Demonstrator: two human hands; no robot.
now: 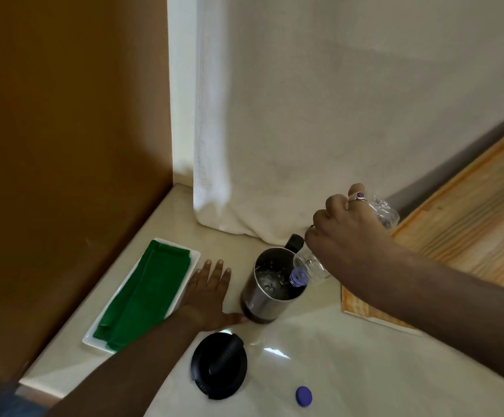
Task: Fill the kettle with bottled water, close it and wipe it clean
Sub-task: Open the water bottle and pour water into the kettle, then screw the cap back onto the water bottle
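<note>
A steel kettle [259, 293] with a dark base stands open on the pale counter, water visible inside. My right hand [347, 236] grips a clear plastic water bottle [311, 263], tipped so that its blue-ringed mouth points down into the kettle's opening. Flat on the counter to the kettle's left lies my left hand [211, 287], fingers spread, thumb touching the kettle's base. The black kettle lid [219, 365] lies in front of the kettle. A blue bottle cap [303, 396] rests near the front edge. A folded green cloth [145, 293] lies on a white tray [195, 254].
A brown wall [64, 145] closes off the left side. A white curtain [305, 115] hangs behind the kettle and touches the counter. A wooden board [470, 236] lies at the right under my right forearm.
</note>
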